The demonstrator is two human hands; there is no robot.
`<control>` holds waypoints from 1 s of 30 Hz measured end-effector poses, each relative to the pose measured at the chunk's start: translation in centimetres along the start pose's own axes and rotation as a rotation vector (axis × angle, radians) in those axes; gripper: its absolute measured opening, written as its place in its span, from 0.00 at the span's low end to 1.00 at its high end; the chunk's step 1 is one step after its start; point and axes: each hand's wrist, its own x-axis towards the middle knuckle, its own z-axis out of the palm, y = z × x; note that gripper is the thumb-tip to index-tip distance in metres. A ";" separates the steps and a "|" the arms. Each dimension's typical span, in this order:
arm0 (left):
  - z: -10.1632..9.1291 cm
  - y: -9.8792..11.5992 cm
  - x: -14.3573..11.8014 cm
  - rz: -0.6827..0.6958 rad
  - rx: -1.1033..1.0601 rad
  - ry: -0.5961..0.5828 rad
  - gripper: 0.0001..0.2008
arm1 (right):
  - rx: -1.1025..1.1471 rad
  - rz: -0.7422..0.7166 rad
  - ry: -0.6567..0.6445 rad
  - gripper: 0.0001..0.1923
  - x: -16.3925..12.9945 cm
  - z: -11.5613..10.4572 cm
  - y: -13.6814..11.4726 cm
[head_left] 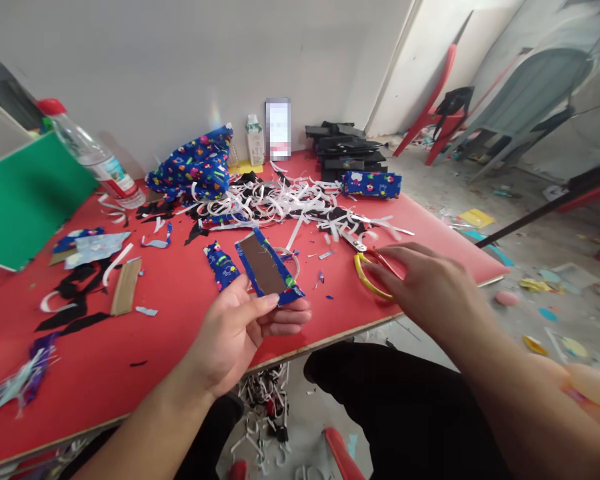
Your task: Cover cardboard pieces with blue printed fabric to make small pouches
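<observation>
The left hand (240, 327) holds a small brown card wrapped at its edges in blue printed fabric (267, 267), its grip pinching the near end of the piece between thumb on top and fingers beneath, so that the piece tilts up and away over the near middle of the red tabletop (180, 320). Just left of it a narrow strip of the same blue fabric (221, 265) lies flat on the tabletop. The right hand (430, 287) rests to the right, near the tabletop's right edge, its fingers loosely curled over the yellow handles of a pair of scissors (367, 267); whether that grip has closed on the handles cannot be told, though the fingertips touch them. Farther back, a heap of white and black paper trimmings (280, 200) spreads across the middle, with a bundle of blue printed fabric (195, 167) behind it on the left and a finished blue pouch (371, 184) on the right, in front of a stack of black pieces (345, 150). A plastic bottle with a red cap (90, 153) stands at the far left beside a green board (25, 200), and a brown card strip (126, 287) lies among black scraps on the left.
</observation>
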 end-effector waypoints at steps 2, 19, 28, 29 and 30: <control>0.3 -0.3 0.0 -0.010 0.022 -0.003 0.11 | 0.256 -0.108 0.004 0.14 -0.7 -0.1 -2.6; -1.0 -0.6 0.4 0.288 0.285 0.089 0.12 | 0.944 -0.006 -0.500 0.20 -2.5 2.5 -8.2; 0.3 -0.8 -0.5 0.285 0.509 0.027 0.15 | 1.352 0.291 -0.317 0.12 -1.2 2.0 -8.6; 0.5 -0.9 -0.5 0.289 0.524 0.024 0.15 | 1.377 0.336 -0.309 0.12 -1.1 2.1 -8.7; 0.5 -1.0 -0.5 0.288 0.530 0.034 0.14 | 1.392 0.375 -0.299 0.12 -1.0 2.2 -8.7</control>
